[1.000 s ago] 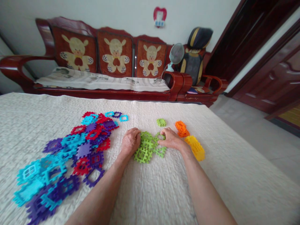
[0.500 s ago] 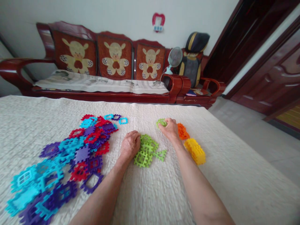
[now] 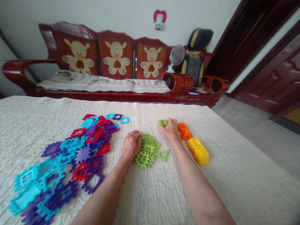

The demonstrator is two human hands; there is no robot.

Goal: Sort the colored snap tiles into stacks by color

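Observation:
My right hand [image 3: 170, 128] is closed on light green interlocking tiles [image 3: 162, 122] on the far part of the table, thumb and fingers around their right side. My left hand [image 3: 132, 144] rests with curled fingers against the left edge of a loose heap of green interlocking tiles [image 3: 146, 153]; its fingertips and anything in them are hidden. One green triangular tile [image 3: 162, 155] lies at the heap's right side. Right of my right hand, orange tiles [image 3: 184, 131] sit in a stack. Closer to me stands a stack of yellow tiles [image 3: 198, 152], leaning over.
A big mixed pile of blue, purple and red tiles [image 3: 83, 154] spreads over the left of the table, on a cream quilted cloth [image 3: 145, 193]. Behind the table stand a wooden sofa [image 3: 105, 96] with bear cushions, a small fan [image 3: 177, 54] and a chair [image 3: 217, 89].
The whole view has shifted slightly, so most things appear a little further right. Both hands keep nearly the same places by the green tiles.

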